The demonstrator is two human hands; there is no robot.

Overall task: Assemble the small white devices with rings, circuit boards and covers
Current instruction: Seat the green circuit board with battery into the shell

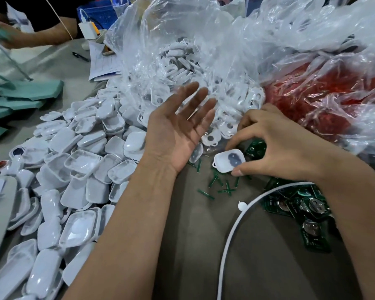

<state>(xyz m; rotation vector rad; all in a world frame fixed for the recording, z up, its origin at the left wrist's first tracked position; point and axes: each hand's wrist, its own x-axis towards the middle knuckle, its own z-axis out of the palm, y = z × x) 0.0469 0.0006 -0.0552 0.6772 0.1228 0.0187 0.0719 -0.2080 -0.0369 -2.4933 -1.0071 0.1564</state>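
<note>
At centre frame, a worker's right hand (275,144) is pinching a small white device shell (229,160) between thumb and curled fingertips, holding it hollow side up just above the grey table (258,245), apparently so the next part can drop in. The left hand (178,126) is hovering palm-up, fingers straight and holding nothing, seemingly free to fetch a piece. Supplies are lying within reach: white covers (74,169) heaped at left, green circuit boards (307,208) at lower right, more shells in a clear plastic bag (182,50) above, and a bag of red parts (333,100) at right.
</note>
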